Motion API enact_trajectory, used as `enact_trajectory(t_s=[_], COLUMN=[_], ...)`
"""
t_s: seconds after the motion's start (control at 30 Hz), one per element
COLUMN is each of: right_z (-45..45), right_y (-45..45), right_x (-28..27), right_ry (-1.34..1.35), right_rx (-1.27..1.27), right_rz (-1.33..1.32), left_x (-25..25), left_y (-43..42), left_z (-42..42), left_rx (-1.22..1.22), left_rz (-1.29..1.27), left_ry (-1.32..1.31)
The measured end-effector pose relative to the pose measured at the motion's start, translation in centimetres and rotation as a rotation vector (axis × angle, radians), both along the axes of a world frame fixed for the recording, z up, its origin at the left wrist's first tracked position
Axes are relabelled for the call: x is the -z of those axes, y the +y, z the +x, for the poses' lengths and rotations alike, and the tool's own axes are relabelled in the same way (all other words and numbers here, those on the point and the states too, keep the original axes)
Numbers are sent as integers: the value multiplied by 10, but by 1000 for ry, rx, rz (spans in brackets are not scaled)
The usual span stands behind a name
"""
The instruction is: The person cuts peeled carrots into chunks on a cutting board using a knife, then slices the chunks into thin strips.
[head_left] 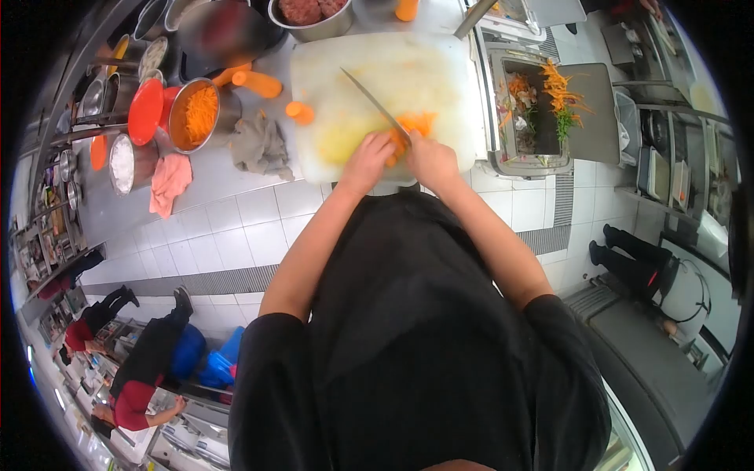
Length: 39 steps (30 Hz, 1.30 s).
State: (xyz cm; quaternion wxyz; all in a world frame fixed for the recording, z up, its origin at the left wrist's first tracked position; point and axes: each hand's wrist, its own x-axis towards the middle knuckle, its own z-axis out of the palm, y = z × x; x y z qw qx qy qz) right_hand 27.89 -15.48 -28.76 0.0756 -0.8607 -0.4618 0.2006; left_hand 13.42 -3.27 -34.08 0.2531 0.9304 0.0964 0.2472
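On the white cutting board (377, 55), my right hand (432, 163) is closed around the handle of a knife (367, 93). The blade points away from me and to the left, beside orange carrot pieces (419, 122). My left hand (367, 161) has its fingers curled down on a piece of carrot (397, 147) close to the knife. Part of that piece is hidden by the fingers. A short carrot chunk (299, 112) stands at the board's left edge, with a larger carrot (258, 83) lying beyond it on the counter.
Left of the board are a grey cloth (259, 145), a pot of shredded carrot (191, 118), a pink cloth (170, 183) and a container of white contents (123, 163). A bowl of ground meat (310, 31) stands behind. At right is an open scrap bin (534, 161). Several people are in the background.
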Motion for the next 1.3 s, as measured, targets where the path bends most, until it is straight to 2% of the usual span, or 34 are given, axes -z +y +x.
enact_trajectory(t_s=[0.27,0.33,0.4,0.47,0.63,0.77,0.87,0.97,1.07,1.13,1.2,1.27,1.3], right_z=[-4,-5,-2,-7,-14,-14,-19,-18,-22,-22,-19,-24,-22], right_y=[3,2,9,7,0,2,-2,5,-2,-3,9,5,4], right_x=[-29,-5,-15,-29,-7,-34,-5,-15,-37,-8,-18,-35,-26], right_ry=[-41,-58,-84,-138,-137,-144,-164,-199,-170,-180,-197,-241,-246], right_rx=[-32,-31,-34,-76,-33,-89,-65,-89,-70,-65,-69,-105,-107], right_rz=[-56,-37,-11,-115,-39,-83,33,-99,-40,-20,12,-87,-84], left_x=[-4,-4,-2,-1,-1,3,4,6,4,3,6,7,6], left_y=[14,13,15,13,14,13,13,17,15,12,15,11,14], left_z=[10,10,14,9,11,6,5,6,5,3,5,-1,3], left_rx=[109,105,95,91,121,113,117,111,108,113,110,110,103], left_rz=[-63,-55,-40,-58,-40,-60,-64,-47,-61,-68,-48,-59,-55], left_ry=[24,-2,-36,-26,-67,-37,-29,-36,-17,-7,-19,-8,-15])
